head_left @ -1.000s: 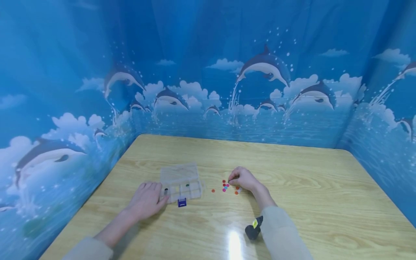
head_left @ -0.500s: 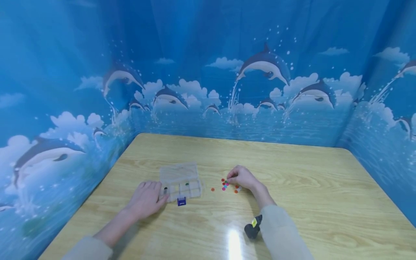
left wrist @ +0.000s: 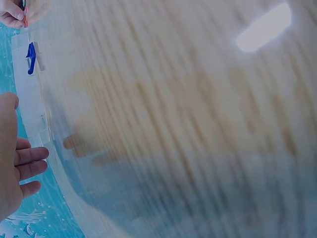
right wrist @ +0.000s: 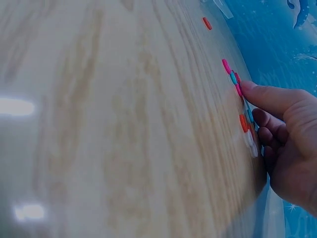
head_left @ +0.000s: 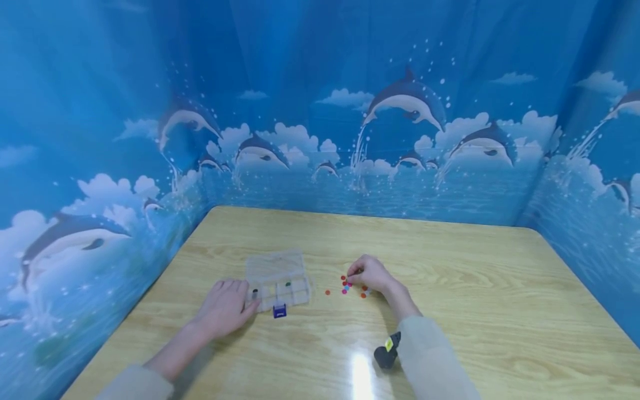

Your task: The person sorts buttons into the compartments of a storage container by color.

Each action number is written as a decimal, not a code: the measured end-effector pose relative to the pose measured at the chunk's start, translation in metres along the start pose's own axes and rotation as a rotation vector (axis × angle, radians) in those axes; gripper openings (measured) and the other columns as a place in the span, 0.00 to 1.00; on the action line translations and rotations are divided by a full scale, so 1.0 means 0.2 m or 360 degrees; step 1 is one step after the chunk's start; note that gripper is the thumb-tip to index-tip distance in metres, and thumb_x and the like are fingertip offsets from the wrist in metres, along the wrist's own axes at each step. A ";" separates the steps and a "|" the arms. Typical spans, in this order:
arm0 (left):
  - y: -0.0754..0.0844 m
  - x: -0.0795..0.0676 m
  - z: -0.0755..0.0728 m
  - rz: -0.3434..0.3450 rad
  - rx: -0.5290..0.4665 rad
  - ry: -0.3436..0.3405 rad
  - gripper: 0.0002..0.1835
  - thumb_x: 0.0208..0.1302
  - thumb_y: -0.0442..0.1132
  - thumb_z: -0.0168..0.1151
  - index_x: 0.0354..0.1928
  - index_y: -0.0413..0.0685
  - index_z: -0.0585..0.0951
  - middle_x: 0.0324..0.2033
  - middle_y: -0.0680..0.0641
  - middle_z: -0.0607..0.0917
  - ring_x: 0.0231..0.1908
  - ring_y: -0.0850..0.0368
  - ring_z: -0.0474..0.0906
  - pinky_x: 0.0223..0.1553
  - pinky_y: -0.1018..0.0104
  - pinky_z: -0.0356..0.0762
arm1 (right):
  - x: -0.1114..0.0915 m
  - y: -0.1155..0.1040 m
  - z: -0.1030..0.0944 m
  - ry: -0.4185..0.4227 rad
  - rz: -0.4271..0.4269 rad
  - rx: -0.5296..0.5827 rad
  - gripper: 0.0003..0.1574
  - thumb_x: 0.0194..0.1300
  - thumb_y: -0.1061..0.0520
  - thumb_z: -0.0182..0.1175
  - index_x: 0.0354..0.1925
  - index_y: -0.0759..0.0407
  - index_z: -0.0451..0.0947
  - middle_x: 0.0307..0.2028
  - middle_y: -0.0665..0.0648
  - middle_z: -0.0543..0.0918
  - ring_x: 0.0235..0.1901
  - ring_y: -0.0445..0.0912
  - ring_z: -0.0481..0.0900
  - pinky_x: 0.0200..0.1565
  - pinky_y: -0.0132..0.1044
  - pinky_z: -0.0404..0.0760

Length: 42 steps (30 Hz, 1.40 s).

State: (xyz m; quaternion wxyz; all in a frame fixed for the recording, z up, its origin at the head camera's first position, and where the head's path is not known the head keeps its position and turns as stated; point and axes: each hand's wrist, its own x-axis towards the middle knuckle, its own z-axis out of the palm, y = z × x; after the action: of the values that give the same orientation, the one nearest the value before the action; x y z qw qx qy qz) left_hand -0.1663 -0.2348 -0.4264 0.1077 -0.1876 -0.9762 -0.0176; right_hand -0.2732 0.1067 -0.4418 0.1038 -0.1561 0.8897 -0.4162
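My left hand point(head_left: 223, 309) lies at the left end of a clear plastic compartment box point(head_left: 303, 296), with its thumb on the front corner and its fingers fairly straight. The box's lid point(head_left: 275, 265) is folded back, and a dark disc point(head_left: 255, 291) and a green disc point(head_left: 288, 284) sit in separate compartments. At a cluster of small coloured discs, my right hand point(head_left: 374, 274) has its thumb and forefinger together, pinching a small green disc that the fingers largely hide. Beside the thumb in the right wrist view are pink discs point(right wrist: 226, 66) and a turquoise disc point(right wrist: 233, 77).
A blue latch point(head_left: 279, 311) sits at the box's front edge. One orange disc point(head_left: 327, 292) lies alone between box and cluster. Orange discs point(head_left: 363, 295) lie near the right palm. A black device point(head_left: 385, 356) is on the right wrist. Dolphin-print curtains point(head_left: 320, 111) border the wooden table point(head_left: 450, 278).
My right hand has shifted slightly left over the cluster, and the green disc seen at its fingertips is now largely covered. The left hand and the box have stayed in place.
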 end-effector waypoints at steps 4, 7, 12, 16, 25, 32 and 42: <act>0.00 0.00 0.00 0.0001 -0.0002 -0.0014 0.19 0.63 0.52 0.55 0.35 0.40 0.73 0.35 0.39 0.79 0.43 0.42 0.74 0.50 0.46 0.67 | 0.00 0.00 0.01 -0.0005 0.0013 -0.0027 0.03 0.55 0.63 0.66 0.30 0.57 0.81 0.37 0.53 0.74 0.37 0.47 0.72 0.40 0.41 0.74; 0.00 0.00 0.00 0.0000 0.0009 -0.0004 0.19 0.63 0.52 0.55 0.34 0.41 0.72 0.34 0.40 0.79 0.43 0.42 0.75 0.49 0.47 0.68 | 0.00 -0.01 0.01 0.0000 0.0009 -0.0061 0.03 0.55 0.62 0.66 0.31 0.56 0.81 0.37 0.52 0.75 0.38 0.47 0.72 0.42 0.43 0.73; 0.00 0.01 0.00 -0.0007 0.0018 -0.0005 0.19 0.63 0.52 0.55 0.35 0.41 0.72 0.34 0.40 0.79 0.42 0.42 0.75 0.49 0.47 0.68 | -0.01 -0.02 0.00 -0.0007 0.0003 -0.0104 0.02 0.55 0.61 0.65 0.30 0.55 0.81 0.37 0.51 0.75 0.41 0.48 0.71 0.46 0.46 0.72; -0.01 0.01 0.01 -0.0007 0.0021 -0.0004 0.19 0.62 0.52 0.55 0.35 0.41 0.72 0.34 0.40 0.79 0.42 0.42 0.75 0.49 0.47 0.68 | -0.01 -0.02 0.00 -0.0011 -0.0020 -0.0156 0.02 0.55 0.60 0.66 0.30 0.54 0.81 0.37 0.50 0.75 0.42 0.48 0.71 0.47 0.48 0.71; -0.01 0.01 0.01 0.0001 0.0015 0.0021 0.19 0.62 0.52 0.55 0.35 0.41 0.72 0.33 0.40 0.79 0.42 0.42 0.75 0.48 0.47 0.69 | -0.01 -0.01 -0.01 -0.0038 -0.0020 -0.0122 0.03 0.56 0.60 0.65 0.28 0.55 0.79 0.37 0.52 0.74 0.35 0.46 0.70 0.36 0.39 0.73; 0.00 0.00 0.01 -0.0005 -0.0006 -0.0005 0.19 0.62 0.52 0.56 0.35 0.41 0.72 0.33 0.40 0.79 0.42 0.42 0.75 0.48 0.47 0.68 | -0.01 0.02 -0.02 -0.0055 -0.0006 0.0050 0.04 0.60 0.59 0.62 0.30 0.59 0.78 0.36 0.54 0.74 0.33 0.46 0.70 0.33 0.37 0.73; 0.00 0.01 0.00 0.0002 -0.0003 0.0012 0.18 0.62 0.51 0.56 0.35 0.40 0.73 0.33 0.40 0.79 0.42 0.42 0.75 0.48 0.47 0.68 | 0.02 0.04 -0.04 0.0043 0.0017 0.0119 0.03 0.62 0.60 0.59 0.34 0.60 0.79 0.38 0.55 0.75 0.37 0.47 0.72 0.38 0.39 0.74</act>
State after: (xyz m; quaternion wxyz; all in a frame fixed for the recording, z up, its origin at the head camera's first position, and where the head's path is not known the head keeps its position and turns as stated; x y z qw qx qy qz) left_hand -0.1680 -0.2344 -0.4251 0.1112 -0.1883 -0.9756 -0.0191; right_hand -0.2804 0.1163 -0.4419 0.0998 -0.1418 0.8757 -0.4507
